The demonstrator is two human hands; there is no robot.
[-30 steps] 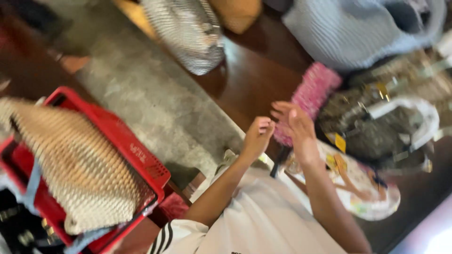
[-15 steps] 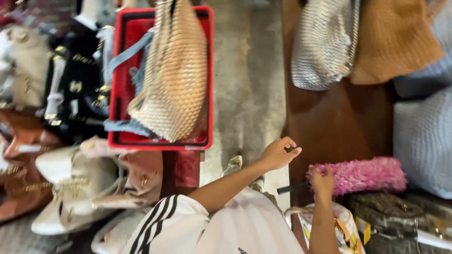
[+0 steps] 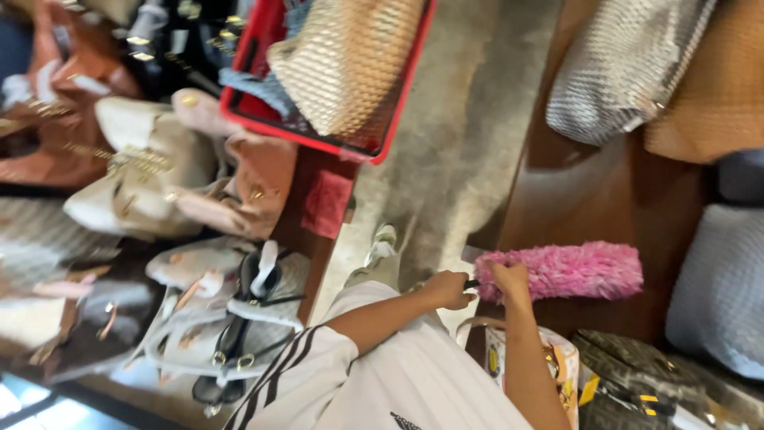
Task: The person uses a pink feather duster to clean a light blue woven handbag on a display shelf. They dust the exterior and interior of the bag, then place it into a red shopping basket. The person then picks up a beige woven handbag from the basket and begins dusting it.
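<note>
Both hands meet at the near end of a fluffy pink duster (image 3: 569, 271) that lies across the dark wooden bench (image 3: 589, 199). The left hand (image 3: 448, 288) is clenched around the duster's dark handle, which pokes out just beside the fluffy head. The right hand (image 3: 509, 280) is closed on the near end of the pink head itself, fingers pressed into the fluff. The two hands sit just beside each other, almost touching. The duster points away from them, toward a pale blue woven bag (image 3: 720, 291) at the right edge of the bench.

Farther back on the bench lie a silvery woven bag (image 3: 617, 68) and, beside it, a tan woven bag (image 3: 712, 87). Below the right forearm sits a white bag with coloured prints (image 3: 549, 362), and next to it a dark patterned bag (image 3: 637, 382).

The person wears a white shirt with black stripes on the sleeve (image 3: 318, 370). A grey floor (image 3: 461, 151) runs between the bench and a shelf on the left. On that side a red basket (image 3: 318, 135) holds a beige woven bag (image 3: 346, 60). Near it lie several cream and pink handbags (image 3: 167, 179), and lower down pale bags with black straps (image 3: 239, 310).
</note>
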